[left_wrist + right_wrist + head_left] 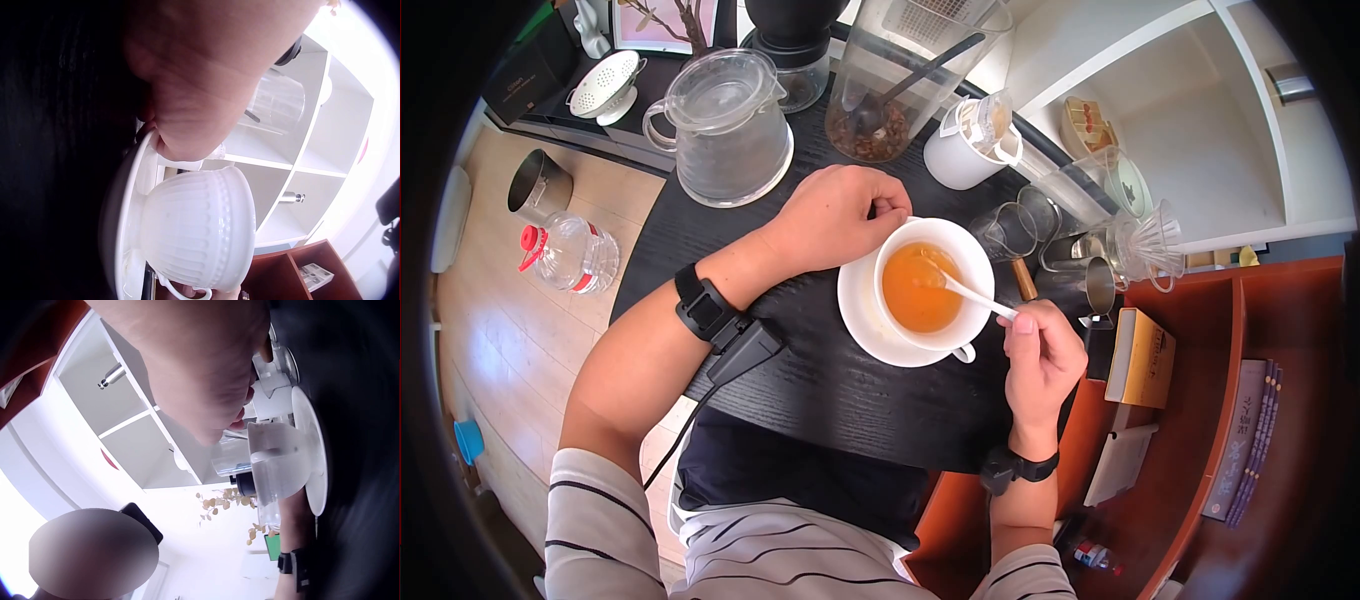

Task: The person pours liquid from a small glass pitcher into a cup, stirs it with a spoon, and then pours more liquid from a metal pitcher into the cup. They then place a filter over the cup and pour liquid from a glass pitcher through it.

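Observation:
A white cup [975,240] of amber liquid [915,305] stands on a white saucer [860,325] on the black table [820,400]. With thumb and fingers, my right hand [1045,360] pinches the handle of a white spoon [978,297], whose tip dips into the liquid. My left hand [850,215] is at the far side of the cup, its thumb and fingers gripping the saucer's rim in the left wrist view. Ribs and a beaded band show on the cup's side [187,228] there. Part of the right hand [206,381] hides the spoon in the right wrist view.
Behind the left hand stands a lidded glass jug [730,140], beside a tall clear container [870,130] with coffee beans and a black scoop. A white mug [960,155] and several glass vessels [1005,232] line the right side. Brown shelving [1200,330] borders the table.

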{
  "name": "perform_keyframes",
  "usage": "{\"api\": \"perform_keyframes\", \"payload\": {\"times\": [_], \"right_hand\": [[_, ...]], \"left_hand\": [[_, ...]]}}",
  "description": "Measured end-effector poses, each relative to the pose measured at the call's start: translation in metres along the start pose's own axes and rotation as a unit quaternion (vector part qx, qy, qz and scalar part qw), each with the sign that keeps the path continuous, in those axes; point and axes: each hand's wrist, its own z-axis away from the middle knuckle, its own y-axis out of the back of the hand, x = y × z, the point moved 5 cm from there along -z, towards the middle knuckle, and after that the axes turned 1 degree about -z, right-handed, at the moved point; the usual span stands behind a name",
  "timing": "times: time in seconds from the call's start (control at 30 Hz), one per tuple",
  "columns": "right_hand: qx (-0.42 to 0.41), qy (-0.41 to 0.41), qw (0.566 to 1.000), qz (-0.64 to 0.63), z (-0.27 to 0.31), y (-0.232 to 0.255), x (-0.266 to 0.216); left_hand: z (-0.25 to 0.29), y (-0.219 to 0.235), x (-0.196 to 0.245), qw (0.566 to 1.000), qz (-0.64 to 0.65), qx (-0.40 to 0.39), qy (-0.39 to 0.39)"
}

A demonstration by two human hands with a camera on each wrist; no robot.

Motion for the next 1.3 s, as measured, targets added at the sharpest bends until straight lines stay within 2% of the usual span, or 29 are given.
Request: {"api": "perform_keyframes", "payload": {"times": [0.03, 0.07, 0.13, 0.17, 0.23, 0.37, 0.47, 0.63, 0.83, 0.93, 0.97, 1.03, 1.07, 1.13, 1.17, 1.23, 1.3], "right_hand": [[-0.004, -0.06, 0.997, -0.051, 0.001, -0.001, 0.006], [-0.003, -0.06, 0.997, -0.051, 0.001, -0.001, 0.005], [-0.015, -0.161, 0.976, -0.147, 0.003, -0.004, 0.013], [-0.015, -0.161, 0.976, -0.147, 0.002, -0.004, 0.014], [-0.012, -0.21, 0.95, -0.232, 0.003, -0.006, 0.02], [0.011, -0.228, 0.93, -0.29, 0.002, -0.005, 0.024], [0.03, -0.22, 0.918, -0.33, -0.001, 0.0, 0.025], [0.053, -0.153, 0.917, -0.363, -0.008, 0.013, 0.02], [0.068, -0.103, 0.931, -0.344, -0.01, 0.028, 0.019], [0.082, -0.031, 0.962, -0.259, -0.011, 0.038, 0.014], [0.082, -0.031, 0.962, -0.259, -0.011, 0.04, 0.016], [0.077, 0.039, 0.975, -0.204, -0.01, 0.044, 0.01], [0.077, 0.038, 0.975, -0.204, -0.01, 0.044, 0.011], [0.093, 0.088, 0.98, -0.152, -0.008, 0.044, 0.008], [0.093, 0.088, 0.98, -0.151, -0.008, 0.042, 0.006], [0.12, 0.09, 0.986, -0.075, -0.006, 0.037, 0.001], [0.116, 0.085, 0.987, -0.069, -0.004, 0.032, -0.001]], "left_hand": [[0.0, 0.0, 0.0, 1.0, 0.0, 0.0, -0.003], [0.0, 0.0, -0.001, 1.0, 0.0, 0.0, -0.003], [0.0, -0.001, -0.001, 1.0, 0.0, -0.001, -0.002], [0.0, -0.001, -0.001, 1.0, 0.0, -0.001, -0.002], [0.0, 0.0, -0.001, 1.0, -0.002, -0.001, 0.0], [0.0, -0.001, -0.001, 1.0, 0.001, 0.001, -0.002], [0.0, -0.001, -0.001, 1.0, 0.002, 0.001, -0.005], [0.0, 0.001, 0.001, 1.0, 0.004, 0.006, -0.005], [0.001, 0.0, 0.001, 1.0, 0.0, -0.003, 0.001], [0.001, 0.001, 0.002, 1.0, 0.011, 0.008, 0.0], [0.001, 0.001, 0.002, 1.0, 0.011, 0.008, 0.0], [0.001, 0.001, 0.002, 1.0, 0.01, 0.008, 0.001], [0.001, 0.001, 0.001, 1.0, 0.01, 0.008, 0.001], [0.0, -0.001, -0.001, 1.0, 0.01, -0.007, 0.004], [0.0, -0.001, -0.001, 1.0, 0.01, -0.007, 0.004], [0.0, 0.0, -0.001, 1.0, 0.004, -0.008, 0.006], [0.0, 0.0, -0.001, 1.0, 0.006, -0.009, 0.006]]}}
